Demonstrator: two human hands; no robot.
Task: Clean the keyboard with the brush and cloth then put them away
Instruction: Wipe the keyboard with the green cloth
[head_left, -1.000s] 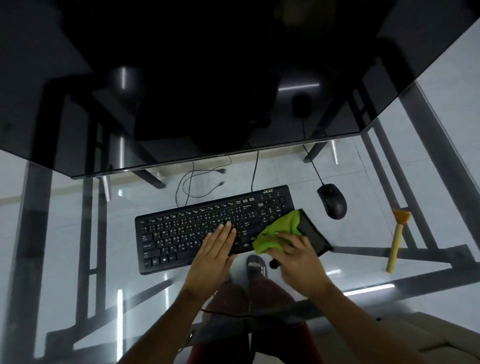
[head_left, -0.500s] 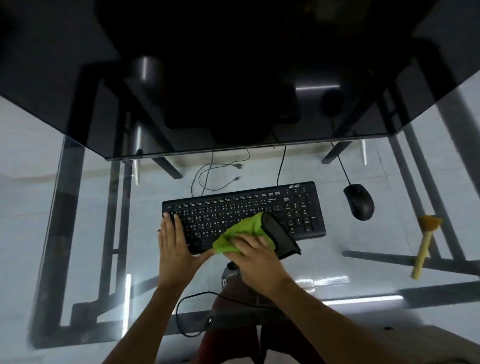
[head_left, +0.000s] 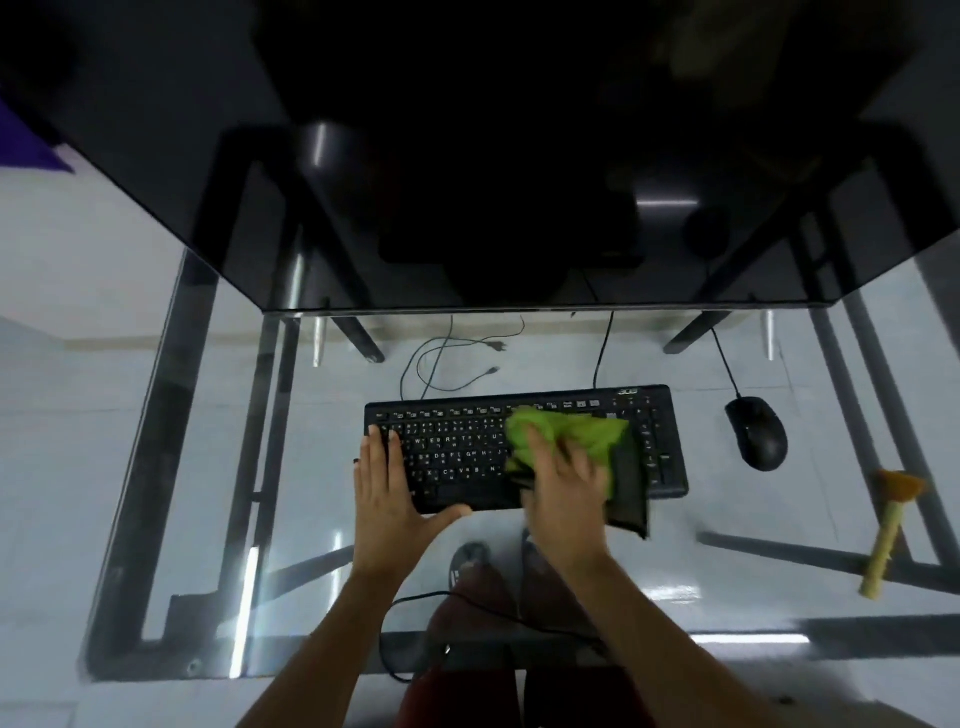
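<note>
Green cloth on a black keyboard, glass table.

The right hand (head_left: 563, 483) presses the crumpled cloth (head_left: 576, 434) onto the flat keyboard (head_left: 452, 452), fingers blurred; the left hand (head_left: 387, 486) lies flat, fingers straight, on its left end. The yellow brush (head_left: 888, 530) lies far right.

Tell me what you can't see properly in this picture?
- Keyboard keys under the green cloth: covered, head view.
- Right hand: motion-blurred, so its grip is unclear.
- Key letters: too small.
- Brush bristles: blurry near the edge.
- Monitor: dark, top cut off.
</note>
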